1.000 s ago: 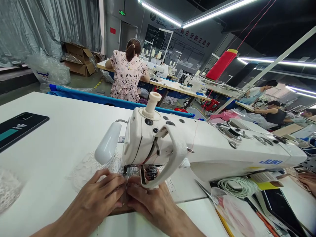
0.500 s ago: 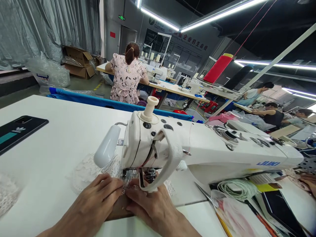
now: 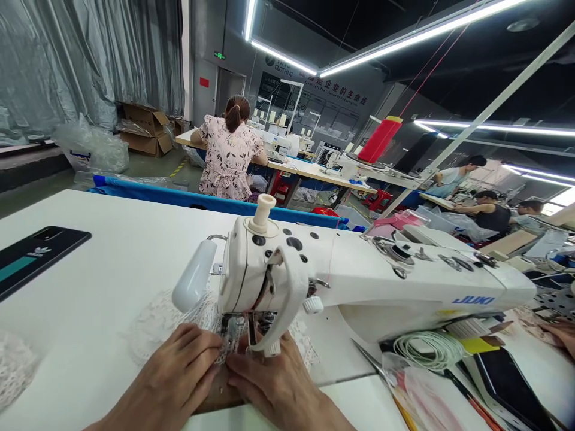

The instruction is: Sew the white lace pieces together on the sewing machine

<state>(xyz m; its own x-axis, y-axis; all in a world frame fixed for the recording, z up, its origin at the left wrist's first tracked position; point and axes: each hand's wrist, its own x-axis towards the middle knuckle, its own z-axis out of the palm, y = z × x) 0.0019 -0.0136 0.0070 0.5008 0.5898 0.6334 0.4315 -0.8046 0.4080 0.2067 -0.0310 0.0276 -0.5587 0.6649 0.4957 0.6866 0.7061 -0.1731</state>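
Note:
A white sewing machine stands in front of me. White lace lies under its presser foot and spreads out to the left; a bit shows on the right too. On the left of the foot, my left hand pinches the lace edge with its fingers together. My right hand is closed on the lace just in front of the needle area, its fingertips partly hidden behind the white finger guard. Between the hands a brown patch shows on the machine bed.
More lace and a black phone lie on the left of the table. At the right are scissors, a coil of pale cord, and a dark device. A red thread cone stands behind. Other people work farther back.
The view has tilted up slightly, so the machine and table sit a little lower and to the left. Both hands stay on the lace by the presser foot, with only small finger shifts.

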